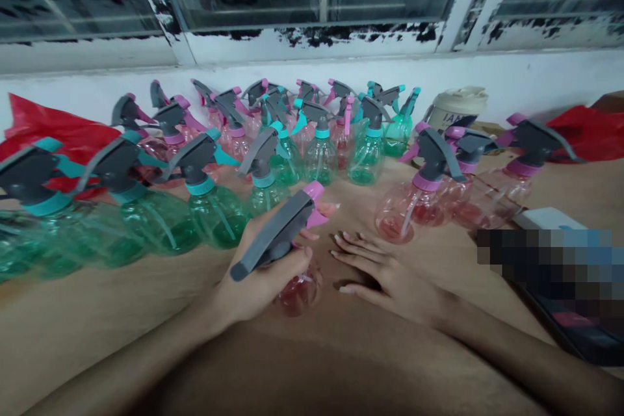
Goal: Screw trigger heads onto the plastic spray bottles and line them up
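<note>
Bare forearms (160, 338) span the lower corners; the left hand (260, 286) has its grip wrapped round a pink spray bottle (297, 294), its grey head (275, 227) slanting back over the hand, the body's tilt unclear; just right of the bottle, the right hand (385, 270) lies palm down on the surface (88, 315), grip released, pointing toward it

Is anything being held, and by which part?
The left hand holds a pink spray bottle around its upper part, just below the grey head. The right hand holds nothing.
</note>
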A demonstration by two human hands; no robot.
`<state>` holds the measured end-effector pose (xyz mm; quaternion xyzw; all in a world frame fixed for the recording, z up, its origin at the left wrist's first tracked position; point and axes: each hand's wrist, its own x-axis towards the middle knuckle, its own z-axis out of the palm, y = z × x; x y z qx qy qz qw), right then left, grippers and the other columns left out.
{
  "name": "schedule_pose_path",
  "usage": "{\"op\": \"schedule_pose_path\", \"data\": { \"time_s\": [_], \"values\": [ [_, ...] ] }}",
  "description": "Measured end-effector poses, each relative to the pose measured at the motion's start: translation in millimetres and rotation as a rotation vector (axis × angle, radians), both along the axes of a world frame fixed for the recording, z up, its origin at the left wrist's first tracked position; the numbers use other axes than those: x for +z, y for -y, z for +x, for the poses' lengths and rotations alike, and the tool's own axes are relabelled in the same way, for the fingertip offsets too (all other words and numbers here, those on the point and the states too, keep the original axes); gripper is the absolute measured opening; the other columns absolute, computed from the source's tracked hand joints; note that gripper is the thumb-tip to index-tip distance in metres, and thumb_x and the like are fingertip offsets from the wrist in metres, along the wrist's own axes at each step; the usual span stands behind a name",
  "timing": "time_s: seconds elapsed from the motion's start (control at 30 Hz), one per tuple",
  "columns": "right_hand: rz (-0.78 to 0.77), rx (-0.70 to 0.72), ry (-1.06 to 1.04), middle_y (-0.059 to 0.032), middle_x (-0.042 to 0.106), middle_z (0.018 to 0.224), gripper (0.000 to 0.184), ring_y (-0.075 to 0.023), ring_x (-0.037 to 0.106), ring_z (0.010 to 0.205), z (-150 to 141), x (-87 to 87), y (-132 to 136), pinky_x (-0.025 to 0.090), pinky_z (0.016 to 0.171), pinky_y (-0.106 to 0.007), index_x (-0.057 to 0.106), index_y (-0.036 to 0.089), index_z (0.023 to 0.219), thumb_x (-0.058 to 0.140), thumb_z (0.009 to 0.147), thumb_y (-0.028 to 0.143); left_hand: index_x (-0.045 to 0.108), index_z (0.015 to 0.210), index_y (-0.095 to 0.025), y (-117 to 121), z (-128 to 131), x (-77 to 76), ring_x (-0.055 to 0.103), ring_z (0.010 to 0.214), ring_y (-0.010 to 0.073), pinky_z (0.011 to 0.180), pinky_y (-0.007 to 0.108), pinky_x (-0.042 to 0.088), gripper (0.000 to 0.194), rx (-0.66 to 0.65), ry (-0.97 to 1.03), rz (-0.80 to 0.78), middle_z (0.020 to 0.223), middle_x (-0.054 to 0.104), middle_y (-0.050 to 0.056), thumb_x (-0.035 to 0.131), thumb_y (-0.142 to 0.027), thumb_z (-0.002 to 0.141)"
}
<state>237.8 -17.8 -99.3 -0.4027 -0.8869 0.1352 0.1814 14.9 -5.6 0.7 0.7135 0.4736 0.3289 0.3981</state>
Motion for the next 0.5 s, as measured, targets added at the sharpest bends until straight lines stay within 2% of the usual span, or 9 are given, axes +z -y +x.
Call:
{"op": "schedule_pose_path", "data": {
  "time_s": [0.13, 0.37, 0.5],
  "values": [
    [0.003, -0.003, 0.005, -0.0049, 0.036, 0.143, 0.054, -0.0201, 0.026, 0.134, 0.3, -1.1, -0.3, 0.024, 0.111, -0.044, 0.041, 0.02, 0.134, 0.044, 0.089, 0.049, 0.067, 0.096, -0.024, 0.1, -1.3, -1.6, 0.067, 0.088, 0.0217, 0.073, 0.03, 0.054, 0.029, -0.014, -0.017, -0.013, 0.096, 0.071, 0.003, 0.054, -0.028, 0.07],
    [0.008, 0.011, -0.028, -0.0051, 0.038, 0.143, 0.053, -0.0216, 0.028, 0.134, 0.8, -2.7, -1.2, 0.026, 0.109, -0.047, 0.04, 0.023, 0.135, 0.046, 0.088, 0.047, 0.067, 0.091, -0.022, 4.1, -2.3, -6.8, 0.067, 0.08, 0.0206, 0.077, 0.033, 0.053, 0.026, 0.089, -0.005, -0.096, 0.091, 0.072, 0.004, 0.054, -0.034, 0.071],
    [0.01, 0.008, 0.003, -0.0051, 0.037, 0.143, 0.053, -0.0217, 0.027, 0.134, 1.2, -2.9, -1.2, 0.025, 0.11, -0.047, 0.04, 0.023, 0.135, 0.045, 0.088, 0.048, 0.067, 0.092, -0.022, 0.6, -4.3, -8.4, 0.066, 0.083, 0.0226, 0.078, 0.036, 0.053, 0.028, 0.018, 0.039, -0.15, 0.089, 0.071, 0.004, 0.057, -0.035, 0.07]
  ]
}}
